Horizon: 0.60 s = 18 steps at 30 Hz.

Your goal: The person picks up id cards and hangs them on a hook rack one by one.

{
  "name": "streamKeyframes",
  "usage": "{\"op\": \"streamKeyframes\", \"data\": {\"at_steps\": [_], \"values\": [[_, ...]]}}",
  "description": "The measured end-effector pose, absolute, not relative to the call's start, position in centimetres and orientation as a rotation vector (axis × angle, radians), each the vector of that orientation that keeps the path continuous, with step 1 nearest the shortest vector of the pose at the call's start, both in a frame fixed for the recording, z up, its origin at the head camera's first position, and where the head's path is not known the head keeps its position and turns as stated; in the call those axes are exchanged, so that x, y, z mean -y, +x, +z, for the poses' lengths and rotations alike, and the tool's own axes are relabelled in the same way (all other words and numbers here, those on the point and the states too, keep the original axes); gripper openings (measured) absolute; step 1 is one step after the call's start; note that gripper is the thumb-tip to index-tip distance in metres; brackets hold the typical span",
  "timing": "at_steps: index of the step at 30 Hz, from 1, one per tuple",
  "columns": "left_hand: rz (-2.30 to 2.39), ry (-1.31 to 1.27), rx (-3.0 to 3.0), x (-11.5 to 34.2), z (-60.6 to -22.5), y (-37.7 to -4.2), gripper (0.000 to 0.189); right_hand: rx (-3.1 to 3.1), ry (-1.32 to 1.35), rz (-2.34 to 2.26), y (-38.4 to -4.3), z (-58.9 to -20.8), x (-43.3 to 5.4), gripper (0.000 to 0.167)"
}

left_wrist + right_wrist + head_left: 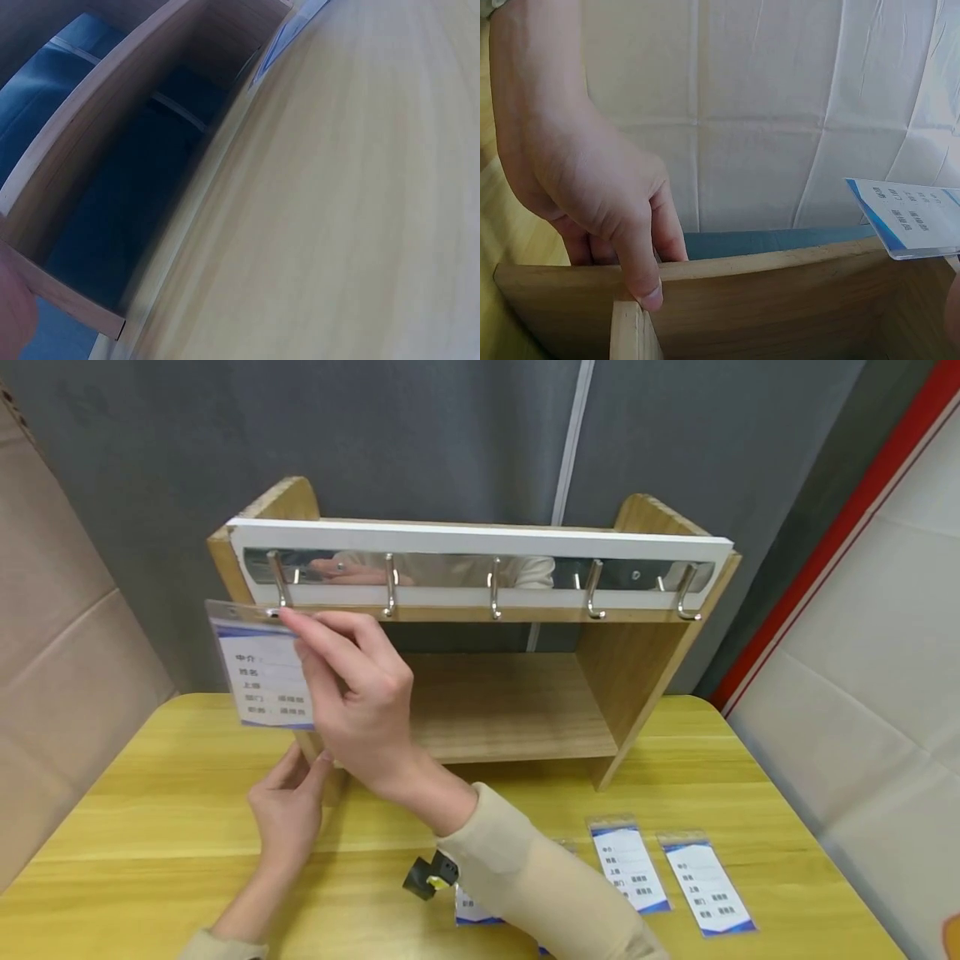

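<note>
A clear-sleeved name badge with a white and blue printed card is pinched along its top edge between thumb and fingers of my right hand. That top edge is at the lower end of the leftmost metal hook; whether the hook passes through the slot, I cannot tell. Below, my left hand grips the left side panel of the wooden shelf near its bottom. The right wrist view shows the left thumb on one side of that panel and the fingers on the other.
Several more hooks, such as the middle hook, line the mirrored strip on the white rail. More badges lie on the yellow wooden table, including one badge and another badge at right; the right sleeve partly covers others.
</note>
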<state>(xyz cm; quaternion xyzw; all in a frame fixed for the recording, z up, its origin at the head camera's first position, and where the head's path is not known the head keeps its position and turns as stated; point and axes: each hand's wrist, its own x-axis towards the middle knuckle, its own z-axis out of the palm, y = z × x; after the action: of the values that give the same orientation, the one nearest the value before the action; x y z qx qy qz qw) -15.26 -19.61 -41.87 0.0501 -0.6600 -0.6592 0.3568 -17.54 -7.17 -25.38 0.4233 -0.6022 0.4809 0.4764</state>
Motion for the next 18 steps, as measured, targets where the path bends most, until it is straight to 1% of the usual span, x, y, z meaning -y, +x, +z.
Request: {"op": "streamKeyframes", "data": {"at_steps": [18], "values": [[-1.709, 0.114, 1.688, 19.54, -41.82, -15.27, 0.039, 1.514, 1.051, 1.09, -17.22, -24.93, 6.84, 0.025]]}}
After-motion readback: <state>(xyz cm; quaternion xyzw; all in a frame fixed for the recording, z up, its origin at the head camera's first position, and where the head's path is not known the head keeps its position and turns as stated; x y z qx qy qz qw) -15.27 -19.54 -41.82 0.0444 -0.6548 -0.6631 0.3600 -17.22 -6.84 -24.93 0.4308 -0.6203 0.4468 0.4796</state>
